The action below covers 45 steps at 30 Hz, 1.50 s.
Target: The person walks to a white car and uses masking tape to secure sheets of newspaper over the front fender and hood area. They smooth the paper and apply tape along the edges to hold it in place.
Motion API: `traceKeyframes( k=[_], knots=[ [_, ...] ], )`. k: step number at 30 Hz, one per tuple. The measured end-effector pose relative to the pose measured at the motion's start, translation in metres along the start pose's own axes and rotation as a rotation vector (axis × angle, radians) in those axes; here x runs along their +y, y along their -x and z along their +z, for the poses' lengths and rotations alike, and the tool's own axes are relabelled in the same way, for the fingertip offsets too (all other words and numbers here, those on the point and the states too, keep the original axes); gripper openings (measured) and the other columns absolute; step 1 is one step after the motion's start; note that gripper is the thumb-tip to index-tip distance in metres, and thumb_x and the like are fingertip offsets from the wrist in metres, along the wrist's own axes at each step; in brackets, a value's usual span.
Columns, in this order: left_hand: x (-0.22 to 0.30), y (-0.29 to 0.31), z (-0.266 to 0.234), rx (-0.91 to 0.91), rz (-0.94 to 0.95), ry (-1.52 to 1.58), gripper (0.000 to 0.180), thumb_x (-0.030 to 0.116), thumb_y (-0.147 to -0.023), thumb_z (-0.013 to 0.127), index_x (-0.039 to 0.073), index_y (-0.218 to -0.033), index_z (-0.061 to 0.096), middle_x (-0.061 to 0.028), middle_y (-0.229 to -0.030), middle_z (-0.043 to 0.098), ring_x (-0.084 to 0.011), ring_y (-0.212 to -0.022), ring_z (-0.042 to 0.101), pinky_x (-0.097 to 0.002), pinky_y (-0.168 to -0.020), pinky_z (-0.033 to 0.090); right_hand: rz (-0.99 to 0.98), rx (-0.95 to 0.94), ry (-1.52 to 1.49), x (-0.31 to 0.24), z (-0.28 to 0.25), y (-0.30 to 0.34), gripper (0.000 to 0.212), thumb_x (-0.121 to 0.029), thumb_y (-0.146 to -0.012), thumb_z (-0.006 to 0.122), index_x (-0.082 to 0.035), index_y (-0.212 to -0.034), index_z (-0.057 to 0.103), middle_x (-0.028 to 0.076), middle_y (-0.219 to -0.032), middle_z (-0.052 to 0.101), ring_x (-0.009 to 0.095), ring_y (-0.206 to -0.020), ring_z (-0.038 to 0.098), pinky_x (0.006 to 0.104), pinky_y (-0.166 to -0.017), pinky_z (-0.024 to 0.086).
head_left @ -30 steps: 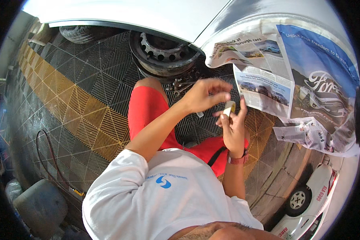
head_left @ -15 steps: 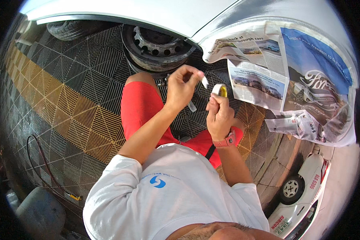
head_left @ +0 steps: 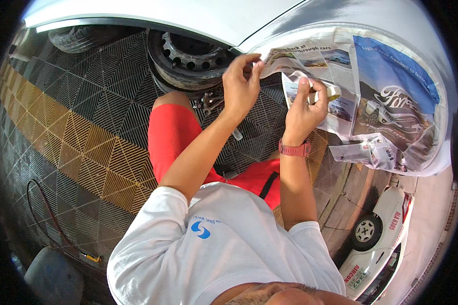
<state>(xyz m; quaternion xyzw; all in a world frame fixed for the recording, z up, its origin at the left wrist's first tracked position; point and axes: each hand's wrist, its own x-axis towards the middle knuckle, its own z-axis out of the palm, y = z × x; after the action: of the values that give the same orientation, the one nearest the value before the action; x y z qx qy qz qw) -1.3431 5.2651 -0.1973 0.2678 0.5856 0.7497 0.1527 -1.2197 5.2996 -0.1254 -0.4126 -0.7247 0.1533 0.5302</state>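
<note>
My left hand point(head_left: 241, 86) is closed at the left edge of a newspaper sheet point(head_left: 331, 58), thumb and fingers pinched there; whether a tape strip is also between them I cannot make out. Pinched in my right hand point(head_left: 305, 109), in front of the paper's lower part, is a roll of masking tape point(head_left: 334, 93), partly hidden by the fingers. A whitish edge shows beside my right thumb. The newspaper sheets cover the wheel arch area of a white car body point(head_left: 188, 15), and a blue advertisement page point(head_left: 397, 66) is farther right.
A bare steel wheel point(head_left: 188, 61) lies under the car's edge, with a tyre point(head_left: 81, 39) farther left. Metal tools point(head_left: 208, 101) rest on the grille-tile floor point(head_left: 86, 137). A hose point(head_left: 48, 218) curls at left near a grey rounded object point(head_left: 53, 279). Another white car point(head_left: 379, 239) stands at right.
Both hands have moved up toward the newspaper, the right one also rightward with the tape roll. The white strip seen earlier in my left fingers is no longer distinct; those fingers now meet the paper's edge.
</note>
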Motion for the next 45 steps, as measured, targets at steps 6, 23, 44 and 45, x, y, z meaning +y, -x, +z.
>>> traceKeyframes(
  k=[6, 23, 44, 45],
  knots=[
    [-0.006, -0.035, 0.03, 0.059, 0.143, 0.008, 0.021, 0.008, -0.087, 0.089, 0.003, -0.105, 0.079, -0.0109, -0.099, 0.077, -0.0199, -0.078, 0.074, -0.035, -0.071, 0.058, -0.081, -0.068, 0.067, 0.003, 0.016, -0.018, 0.02, -0.023, -0.099, 0.081, -0.005, -0.099, 0.074, 0.007, -0.096, 0.074, 0.025, -0.089, 0.06, 0.0392, -0.08, 0.049],
    [-0.007, -0.055, 0.04, 0.125, -0.091, -0.057, 0.032, 0.02, -0.082, 0.096, 0.001, -0.082, 0.07, -0.0123, -0.077, 0.078, -0.019, -0.065, 0.075, -0.0335, -0.065, 0.059, -0.503, -0.043, 0.438, 0.023, 0.055, -0.044, 0.021, -0.028, -0.086, 0.09, -0.011, -0.092, 0.078, 0.011, -0.101, 0.067, 0.037, -0.107, 0.06, 0.0546, -0.103, 0.043],
    [-0.021, -0.045, 0.044, 0.095, -0.249, 0.126, 0.037, 0.03, -0.093, 0.088, -0.003, -0.092, 0.07, -0.0147, -0.088, 0.08, -0.0211, -0.081, 0.079, -0.0356, -0.073, 0.061, -0.689, 0.012, 0.638, 0.039, 0.074, -0.061, 0.02, -0.035, -0.085, 0.09, -0.021, -0.096, 0.08, 0.012, -0.113, 0.055, 0.036, -0.111, 0.051, 0.0545, -0.095, 0.041],
    [-0.02, -0.044, 0.044, 0.097, -0.265, 0.127, 0.039, 0.032, -0.093, 0.088, -0.003, -0.092, 0.07, -0.0147, -0.088, 0.08, -0.021, -0.08, 0.079, -0.0357, -0.073, 0.061, -0.702, 0.033, 0.629, 0.039, 0.074, -0.061, 0.024, -0.036, -0.083, 0.092, -0.022, -0.098, 0.081, 0.012, -0.112, 0.056, 0.036, -0.108, 0.052, 0.0542, -0.093, 0.041]
  ],
)
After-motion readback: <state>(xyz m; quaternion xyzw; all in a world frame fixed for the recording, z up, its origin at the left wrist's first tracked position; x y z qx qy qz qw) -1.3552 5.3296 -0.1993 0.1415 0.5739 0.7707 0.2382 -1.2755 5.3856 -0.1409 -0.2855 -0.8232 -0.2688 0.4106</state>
